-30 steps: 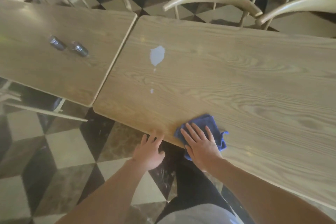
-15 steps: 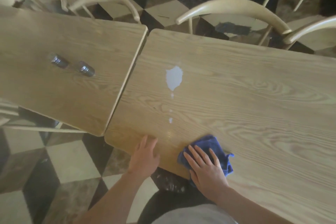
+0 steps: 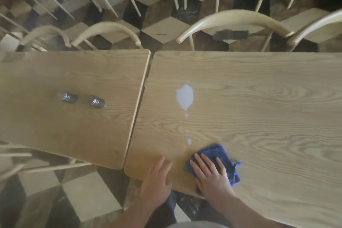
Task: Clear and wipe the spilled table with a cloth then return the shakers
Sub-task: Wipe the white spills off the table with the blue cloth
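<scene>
A white spill point(image 3: 184, 97) lies on the right wooden table point(image 3: 259, 98), with small drops point(image 3: 189, 141) trailing toward me. My right hand point(image 3: 212, 176) presses flat, fingers straight, on a blue cloth point(image 3: 224, 160) near the table's front edge, just below the drops. My left hand point(image 3: 157, 181) rests with straight fingers on the front edge beside it. Two small glass shakers point(image 3: 68, 97) point(image 3: 96, 101) stand side by side on the left table point(image 3: 55, 126).
The two tables meet at a narrow gap point(image 3: 138, 109). Pale curved-back chairs point(image 3: 235, 18) line the far side of both tables. A chequered tile floor point(image 3: 88, 196) shows below the left table and around my legs.
The camera has tilted up and the view has shifted, so tables and spill sit lower in frame. My right hand has slid the cloth a little toward the drops. The left hand moved onto the edge.
</scene>
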A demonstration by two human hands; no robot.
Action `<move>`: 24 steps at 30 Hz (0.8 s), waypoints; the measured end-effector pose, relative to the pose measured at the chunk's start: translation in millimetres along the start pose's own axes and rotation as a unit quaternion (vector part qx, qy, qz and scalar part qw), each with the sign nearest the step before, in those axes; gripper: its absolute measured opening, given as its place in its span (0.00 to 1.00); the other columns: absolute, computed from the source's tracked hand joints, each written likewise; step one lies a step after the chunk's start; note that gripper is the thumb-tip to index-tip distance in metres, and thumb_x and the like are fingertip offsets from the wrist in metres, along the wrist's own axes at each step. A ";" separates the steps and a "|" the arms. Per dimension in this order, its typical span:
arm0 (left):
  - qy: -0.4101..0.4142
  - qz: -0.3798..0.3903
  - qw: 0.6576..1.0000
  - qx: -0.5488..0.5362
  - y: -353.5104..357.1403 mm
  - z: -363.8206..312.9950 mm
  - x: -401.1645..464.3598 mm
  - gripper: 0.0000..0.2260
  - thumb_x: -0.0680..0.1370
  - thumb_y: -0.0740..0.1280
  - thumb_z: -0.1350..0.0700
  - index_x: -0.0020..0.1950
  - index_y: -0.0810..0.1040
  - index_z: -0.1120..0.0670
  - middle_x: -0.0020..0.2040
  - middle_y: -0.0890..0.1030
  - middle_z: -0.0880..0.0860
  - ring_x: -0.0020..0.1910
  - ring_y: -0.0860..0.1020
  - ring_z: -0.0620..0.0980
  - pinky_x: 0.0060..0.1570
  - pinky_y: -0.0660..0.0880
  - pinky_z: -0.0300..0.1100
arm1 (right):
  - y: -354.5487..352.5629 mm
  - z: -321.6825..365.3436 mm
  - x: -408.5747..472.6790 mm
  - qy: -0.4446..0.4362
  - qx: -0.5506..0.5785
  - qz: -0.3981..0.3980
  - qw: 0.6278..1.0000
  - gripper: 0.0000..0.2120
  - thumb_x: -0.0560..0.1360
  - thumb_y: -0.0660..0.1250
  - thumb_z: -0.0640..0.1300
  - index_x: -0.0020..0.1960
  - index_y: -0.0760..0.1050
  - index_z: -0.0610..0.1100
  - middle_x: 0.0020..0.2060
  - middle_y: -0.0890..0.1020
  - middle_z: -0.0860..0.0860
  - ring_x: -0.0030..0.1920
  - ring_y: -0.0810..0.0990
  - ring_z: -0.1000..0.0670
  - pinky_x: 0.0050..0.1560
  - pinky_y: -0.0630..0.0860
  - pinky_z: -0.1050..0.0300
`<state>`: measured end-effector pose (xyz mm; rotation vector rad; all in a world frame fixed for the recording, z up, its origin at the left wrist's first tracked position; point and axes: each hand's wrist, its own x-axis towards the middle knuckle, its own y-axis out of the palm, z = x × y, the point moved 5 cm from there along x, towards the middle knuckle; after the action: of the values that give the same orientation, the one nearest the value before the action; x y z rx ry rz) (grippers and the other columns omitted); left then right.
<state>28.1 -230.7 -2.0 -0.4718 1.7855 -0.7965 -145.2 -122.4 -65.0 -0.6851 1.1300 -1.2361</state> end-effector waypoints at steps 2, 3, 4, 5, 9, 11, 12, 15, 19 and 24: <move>0.023 -0.001 1.000 0.008 -9.6 4.8 6.4 0.28 0.77 0.59 0.53 0.76 0.59 0.40 0.80 0.49 0.41 0.78 0.56 0.50 0.74 0.63 0.48 | -0.3 13.3 11.5 0.021 0.000 -0.005 1.000 0.28 0.78 0.54 0.55 0.77 0.63 0.51 0.77 0.64 0.51 0.75 0.65 0.48 0.72 0.60 0.37; 0.037 -0.003 0.999 0.010 -14.5 7.9 9.2 0.28 0.76 0.59 0.53 0.76 0.60 0.40 0.80 0.49 0.41 0.78 0.57 0.49 0.74 0.63 0.48 | -1.1 20.4 18.2 0.031 0.000 -0.009 0.999 0.28 0.79 0.54 0.54 0.78 0.62 0.50 0.77 0.64 0.51 0.75 0.65 0.48 0.72 0.60 0.37; 0.053 -0.004 0.998 0.017 -18.5 12.2 11.1 0.27 0.76 0.59 0.52 0.76 0.61 0.40 0.80 0.49 0.40 0.78 0.57 0.49 0.74 0.63 0.48 | -1.8 28.0 24.7 0.045 0.000 -0.012 0.999 0.28 0.79 0.53 0.54 0.78 0.62 0.50 0.77 0.64 0.51 0.75 0.65 0.48 0.72 0.59 0.37; 0.074 -0.004 0.997 0.029 -21.9 17.8 12.3 0.27 0.76 0.59 0.52 0.75 0.62 0.41 0.80 0.50 0.41 0.78 0.57 0.48 0.73 0.64 0.47 | -1.5 36.1 29.8 0.063 0.003 -0.016 0.998 0.28 0.78 0.53 0.54 0.78 0.63 0.49 0.77 0.64 0.50 0.75 0.66 0.47 0.73 0.59 0.36; 0.126 -0.013 0.989 0.082 -34.5 55.7 20.9 0.27 0.77 0.59 0.51 0.76 0.59 0.40 0.81 0.47 0.41 0.79 0.55 0.48 0.73 0.64 0.47 | -0.4 63.5 34.8 0.145 0.030 -0.032 0.988 0.35 0.71 0.70 0.52 0.76 0.66 0.49 0.76 0.67 0.51 0.74 0.68 0.47 0.73 0.58 0.35; 0.149 -0.032 0.982 0.111 -38.8 71.2 30.6 0.29 0.77 0.58 0.51 0.77 0.56 0.40 0.81 0.47 0.43 0.80 0.52 0.50 0.74 0.62 0.48 | 0.5 66.1 36.5 0.169 0.035 -0.028 0.985 0.41 0.65 0.77 0.50 0.76 0.66 0.49 0.76 0.67 0.52 0.74 0.68 0.48 0.72 0.58 0.36; 0.161 -0.039 0.978 0.123 -39.1 76.7 36.0 0.29 0.77 0.58 0.51 0.78 0.55 0.41 0.81 0.46 0.45 0.80 0.51 0.51 0.75 0.61 0.48 | -0.2 66.2 37.6 0.172 0.033 -0.029 0.984 0.42 0.64 0.77 0.49 0.76 0.66 0.49 0.76 0.67 0.52 0.74 0.68 0.49 0.72 0.58 0.36; 0.167 -0.072 0.973 0.140 -39.1 87.8 56.4 0.30 0.76 0.57 0.49 0.78 0.56 0.42 0.81 0.50 0.51 0.80 0.54 0.55 0.74 0.63 0.52 | -4.0 65.7 38.4 0.148 0.018 -0.039 0.988 0.33 0.73 0.66 0.54 0.77 0.63 0.53 0.77 0.63 0.56 0.74 0.67 0.50 0.73 0.57 0.40; 0.160 -0.120 0.972 0.127 -47.7 86.6 94.4 0.29 0.76 0.54 0.46 0.78 0.57 0.41 0.81 0.51 0.52 0.79 0.57 0.57 0.73 0.63 0.55 | -12.1 45.8 36.9 0.073 -0.019 -0.029 0.997 0.30 0.78 0.59 0.60 0.78 0.60 0.56 0.78 0.61 0.58 0.77 0.61 0.51 0.75 0.54 0.41; 0.171 -0.179 0.958 0.144 -56.4 75.9 116.4 0.29 0.77 0.57 0.48 0.79 0.58 0.45 0.81 0.54 0.54 0.80 0.51 0.56 0.75 0.57 0.60 | -13.3 41.0 45.4 0.059 -0.015 -0.061 0.996 0.28 0.76 0.63 0.55 0.76 0.66 0.53 0.77 0.64 0.55 0.78 0.61 0.49 0.75 0.60 0.42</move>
<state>55.2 -368.2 -55.2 -0.4890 1.8784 -1.4433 -114.8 -175.7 -52.2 -0.7200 1.2209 -1.3798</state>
